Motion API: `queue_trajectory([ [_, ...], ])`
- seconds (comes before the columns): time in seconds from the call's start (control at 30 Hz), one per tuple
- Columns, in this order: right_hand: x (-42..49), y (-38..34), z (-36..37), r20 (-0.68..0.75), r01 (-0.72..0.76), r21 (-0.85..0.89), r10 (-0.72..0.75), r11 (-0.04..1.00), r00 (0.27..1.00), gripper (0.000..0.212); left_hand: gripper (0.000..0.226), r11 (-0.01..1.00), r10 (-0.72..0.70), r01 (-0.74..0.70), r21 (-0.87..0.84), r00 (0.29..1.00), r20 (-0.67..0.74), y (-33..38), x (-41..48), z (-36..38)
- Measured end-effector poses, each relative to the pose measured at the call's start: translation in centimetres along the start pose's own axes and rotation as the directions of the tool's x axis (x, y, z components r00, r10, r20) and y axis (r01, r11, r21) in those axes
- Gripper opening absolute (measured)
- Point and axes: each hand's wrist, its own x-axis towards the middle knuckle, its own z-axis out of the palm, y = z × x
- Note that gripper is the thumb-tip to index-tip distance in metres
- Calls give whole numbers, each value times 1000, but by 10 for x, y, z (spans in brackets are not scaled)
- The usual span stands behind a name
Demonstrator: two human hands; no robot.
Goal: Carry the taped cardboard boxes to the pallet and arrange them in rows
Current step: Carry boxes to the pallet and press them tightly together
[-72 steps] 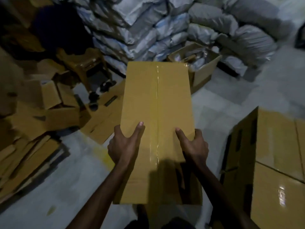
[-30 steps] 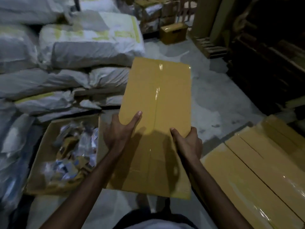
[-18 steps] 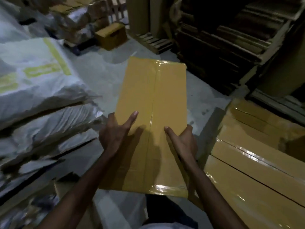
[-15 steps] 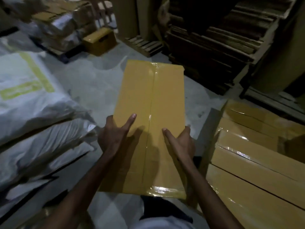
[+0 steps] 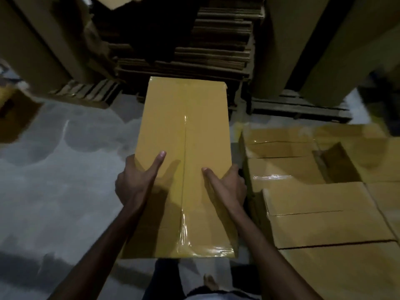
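Item: taped box (image 5: 184, 161), long, tape seam running down the middle of its top. It is held level at waist height over the floor (image 5: 65, 169).

Hold: left hand (image 5: 138, 180) and right hand (image 5: 227, 185) each clasp one long side, thumb flat on top and fingers curled round the edge. The grip is unchanged from half a second ago.

Change: the white sacks at the left have gone from view. The stack of flattened cardboard (image 5: 216, 46) now stands straight ahead, just past the box's far edge.

Right: rows of boxes (image 5: 324, 202) lie just beside the carried box's right edge, with one sunken gap (image 5: 339, 165) among them. A wooden pallet (image 5: 298, 107) lies behind.

Open room: bare floor to the left.
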Motion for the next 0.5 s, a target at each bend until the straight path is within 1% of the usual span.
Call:
queue_trajectory([
  [0.1, 45, -22, 8, -118, -72, 68, 80, 995, 990, 75, 94, 997, 81, -78, -24, 991, 108, 32, 69, 33],
  [0.2, 82, -50, 17, -228, -136, 148, 168, 980, 959, 75, 100, 982, 182, -168, -80, 958, 222, 62, 134, 60],
  [0.27, 103, -67, 22, -291, -200, 187, 248, 962, 924, 76, 102, 965, 261, -254, -65, 917, 300, 84, 172, 73],
  [0.37, 134, -87, 28, -384, -220, 284, 320, 933, 866, 78, 104, 927, 375, -346, -145, 847, 377, 123, 221, 100],
  [0.43, 155, -94, 29, -431, -250, 332, 382, 910, 817, 83, 107, 906, 418, -403, -129, 804, 422, 148, 245, 120],
  [0.5, 174, -95, 30, -465, -290, 375, 449, 881, 763, 88, 101, 880, 465, -452, -148, 750, 471, 168, 262, 141],
])
